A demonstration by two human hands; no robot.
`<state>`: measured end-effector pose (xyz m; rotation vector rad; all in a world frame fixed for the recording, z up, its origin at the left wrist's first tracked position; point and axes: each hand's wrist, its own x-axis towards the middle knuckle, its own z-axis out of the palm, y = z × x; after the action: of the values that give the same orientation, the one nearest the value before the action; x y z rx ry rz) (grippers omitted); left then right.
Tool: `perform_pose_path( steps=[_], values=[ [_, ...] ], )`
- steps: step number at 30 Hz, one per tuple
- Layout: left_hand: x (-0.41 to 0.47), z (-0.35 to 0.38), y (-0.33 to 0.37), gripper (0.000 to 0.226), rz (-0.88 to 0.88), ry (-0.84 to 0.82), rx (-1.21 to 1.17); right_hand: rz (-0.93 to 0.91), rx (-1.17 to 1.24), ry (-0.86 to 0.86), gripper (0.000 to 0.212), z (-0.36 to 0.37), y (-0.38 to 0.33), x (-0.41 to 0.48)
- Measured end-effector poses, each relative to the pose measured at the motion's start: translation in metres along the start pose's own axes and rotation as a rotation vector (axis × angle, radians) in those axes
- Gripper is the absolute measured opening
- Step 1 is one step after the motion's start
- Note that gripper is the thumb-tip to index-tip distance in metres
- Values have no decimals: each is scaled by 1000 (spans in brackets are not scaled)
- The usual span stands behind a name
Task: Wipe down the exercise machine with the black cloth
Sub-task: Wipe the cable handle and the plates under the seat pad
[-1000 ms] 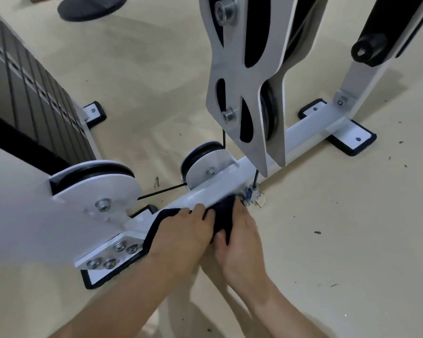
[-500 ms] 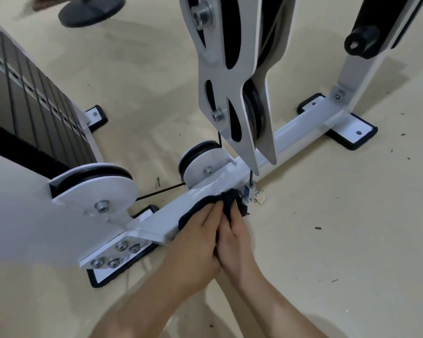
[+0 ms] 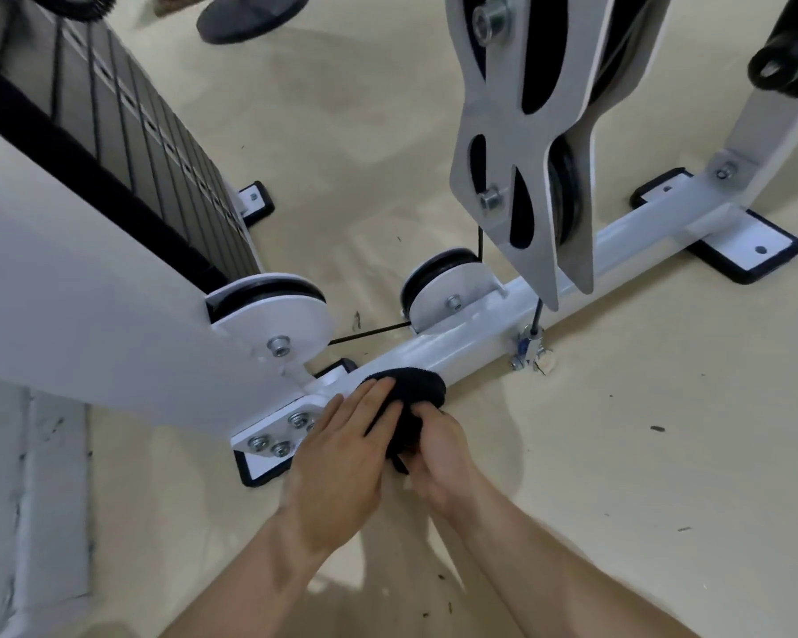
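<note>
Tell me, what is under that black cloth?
The black cloth lies on the machine's white floor bar, which shows on either side. The left hand presses flat on it; the right hand grips its bunched end. The bar's surface right beneath is covered.

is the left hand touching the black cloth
Touching. The head view shows the left hand lying flat on the black cloth, with no gap.

Both hands on the black cloth now, left hand flat over it, right hand gripping the bunched end, pressed against the exercise machine's white base bar.
</note>
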<state>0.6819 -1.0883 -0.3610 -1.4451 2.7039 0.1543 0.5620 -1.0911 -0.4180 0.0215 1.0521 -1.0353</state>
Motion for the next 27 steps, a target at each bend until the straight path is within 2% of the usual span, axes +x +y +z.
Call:
perform_pose_path(
  steps=[1, 4, 5, 6, 8, 10, 11, 12, 14, 16, 20, 22, 24, 25, 27],
  values=[
    [-3, -1, -4, 64, -11, 6, 11, -49, -142, 11, 28, 2, 2, -1],
    [-9, -1, -10, 57, -97, 17, -52, -335, -1015, 67, 25, 4, 1, -4],
    [-9, -2, -9, 54, -124, 29, -61, -463, -1219, 114, 29, 2, 0, -6],
    [-7, -2, -9, 52, -141, 49, -57, -570, -1286, 188, 28, 0, -3, -8],
    [-1, -2, -10, 51, -166, 66, -26, -769, -1133, 339, 6, -4, -12, -13],
    [6, -3, -11, 51, -195, 61, 17, -992, -996, 391, 24, -5, -14, -10],
    [8, -4, -11, 51, -211, 54, 29, -1108, -1021, 383, 31, -2, -14, -11],
    [10, -5, -10, 50, -230, 56, 39, -1195, -1118, 339, 35, -1, -11, -7],
    [15, -6, -8, 49, -273, 45, 26, -1303, -1504, 214, 44, -10, -10, -2],
    [21, -5, -6, 49, -296, 39, 41, -1231, -1707, 117, 51, -27, -29, 3],
    [33, -7, 2, 51, -241, -13, 95, -1090, -1709, 224, 52, -35, -48, -1],
    [42, -13, 5, 34, -283, -55, -20, -1013, -1607, 246, 40, -24, -50, -7],
    [53, -23, 6, 13, -343, -69, -154, -1003, -1569, 316, 29, -20, -61, -15],
    [57, -30, 7, 13, -377, -57, -195, -1019, -1570, 363, 23, -22, -69, -22],
    [63, -49, 11, 27, -463, -2, -276, -1214, -1610, 429, 13, -22, -85, -45]
  ],
)
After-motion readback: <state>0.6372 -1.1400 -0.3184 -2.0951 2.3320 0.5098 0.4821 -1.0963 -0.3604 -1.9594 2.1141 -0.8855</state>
